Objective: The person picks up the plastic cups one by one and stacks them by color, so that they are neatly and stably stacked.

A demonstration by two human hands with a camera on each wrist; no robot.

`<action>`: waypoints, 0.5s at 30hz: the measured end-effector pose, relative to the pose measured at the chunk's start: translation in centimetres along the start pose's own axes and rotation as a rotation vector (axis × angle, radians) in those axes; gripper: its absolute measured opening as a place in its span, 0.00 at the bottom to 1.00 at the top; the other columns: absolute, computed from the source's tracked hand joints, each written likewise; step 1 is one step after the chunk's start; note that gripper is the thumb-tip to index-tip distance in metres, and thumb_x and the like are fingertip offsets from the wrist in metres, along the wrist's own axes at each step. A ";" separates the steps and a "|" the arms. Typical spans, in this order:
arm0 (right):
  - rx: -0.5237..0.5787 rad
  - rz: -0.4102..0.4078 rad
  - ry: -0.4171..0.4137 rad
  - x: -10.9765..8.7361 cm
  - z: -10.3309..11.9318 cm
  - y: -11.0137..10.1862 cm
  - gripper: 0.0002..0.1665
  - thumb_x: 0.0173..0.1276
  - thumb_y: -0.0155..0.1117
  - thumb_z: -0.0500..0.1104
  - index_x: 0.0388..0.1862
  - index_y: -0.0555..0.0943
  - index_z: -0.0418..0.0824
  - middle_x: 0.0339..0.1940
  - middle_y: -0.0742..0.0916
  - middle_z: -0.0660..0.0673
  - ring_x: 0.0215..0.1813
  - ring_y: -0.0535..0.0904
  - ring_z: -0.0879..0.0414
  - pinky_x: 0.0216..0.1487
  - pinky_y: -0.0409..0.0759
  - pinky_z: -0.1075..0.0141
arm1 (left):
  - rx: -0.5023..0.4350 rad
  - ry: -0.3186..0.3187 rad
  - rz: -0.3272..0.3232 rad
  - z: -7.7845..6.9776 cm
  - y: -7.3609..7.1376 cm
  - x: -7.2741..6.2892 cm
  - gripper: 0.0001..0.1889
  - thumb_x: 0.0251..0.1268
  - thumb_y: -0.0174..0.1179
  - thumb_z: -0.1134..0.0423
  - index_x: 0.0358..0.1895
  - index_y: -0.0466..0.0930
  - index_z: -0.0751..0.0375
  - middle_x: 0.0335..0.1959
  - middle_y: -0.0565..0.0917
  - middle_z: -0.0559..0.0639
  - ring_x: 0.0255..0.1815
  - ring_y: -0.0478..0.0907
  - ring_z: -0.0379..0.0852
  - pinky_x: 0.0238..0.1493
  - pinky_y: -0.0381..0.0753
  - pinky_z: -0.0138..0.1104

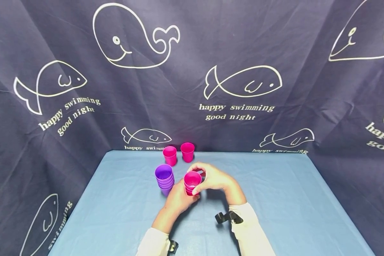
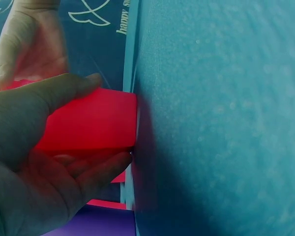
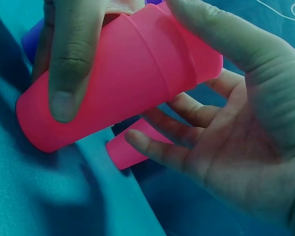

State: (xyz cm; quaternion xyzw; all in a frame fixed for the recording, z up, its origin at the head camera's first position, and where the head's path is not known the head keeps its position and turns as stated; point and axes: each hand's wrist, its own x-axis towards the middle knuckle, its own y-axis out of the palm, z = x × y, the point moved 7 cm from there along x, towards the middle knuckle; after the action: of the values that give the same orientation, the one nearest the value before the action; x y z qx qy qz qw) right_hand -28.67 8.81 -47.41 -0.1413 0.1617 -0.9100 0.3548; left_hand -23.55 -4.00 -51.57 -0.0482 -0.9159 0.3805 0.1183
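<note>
Gripping the pink stack (image 1: 192, 179) w/ both hands, person in head view has it just R of the purple stack (image 1: 164, 174). L hand (image 1: 180, 196) curls round the lower part, right beside purple stack; R hand (image 1: 211, 176) is bent round the top cups, also R of purple stack. Near lone cup (image 1: 170, 158), pink, upright, directly behind purple stack; far lone cup (image 1: 187, 153), same type, behind it & more to the R. Blue cloth (image 1: 275, 199) under purple stack; dark curtain (image 1: 185, 85) behind it w/ white whale/fish outlines & lettering. White sleeves (image 1: 252, 231) nearer the wearer than purple stack.

L wrist view: purple stack at bottom edge, partly shown; pink stack above it, btwn L hand's thumb & fingers, spread only cup-wide.

R wrist view: purple stack mostly hidden, top L; pink stack in front of it, cups nested, rims showing. R hand's thumb on upper cups, fingers opp. side, half-curled & spread. Can't tell if pink stack's base touches cloth.
</note>
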 end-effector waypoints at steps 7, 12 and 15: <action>0.042 0.015 -0.001 -0.1 -0.3 0.1 0.35 0.47 0.89 0.37 0.56 0.83 0.40 0.53 0.89 0.39 0.56 0.84 0.52 0.62 0.84 0.54 | -0.002 -0.013 0.004 -0.1 0.0 0.1 0.30 0.49 0.81 0.59 0.57 0.82 0.60 0.47 0.92 0.53 0.50 0.90 0.53 0.55 0.87 0.46; 0.033 0.020 -0.010 -0.1 -0.3 0.1 0.35 0.49 0.88 0.37 0.56 0.83 0.39 0.52 0.89 0.38 0.56 0.84 0.54 0.63 0.83 0.52 | -0.010 -0.015 0.003 0.0 0.0 0.0 0.31 0.49 0.82 0.59 0.57 0.82 0.61 0.47 0.92 0.54 0.50 0.90 0.54 0.55 0.87 0.46; 0.024 0.021 -0.003 -0.2 -0.1 0.2 0.35 0.49 0.89 0.38 0.56 0.83 0.39 0.52 0.89 0.39 0.56 0.84 0.54 0.63 0.83 0.51 | -0.029 -0.021 0.012 0.0 0.0 0.0 0.33 0.49 0.82 0.59 0.60 0.80 0.63 0.49 0.91 0.55 0.53 0.89 0.54 0.58 0.87 0.47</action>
State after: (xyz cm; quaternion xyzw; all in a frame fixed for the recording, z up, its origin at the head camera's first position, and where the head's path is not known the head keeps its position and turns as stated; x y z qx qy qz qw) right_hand -28.50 8.82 -47.60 -0.1369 0.1518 -0.9077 0.3664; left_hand -23.51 -3.98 -51.55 -0.0515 -0.9221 0.3686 0.1057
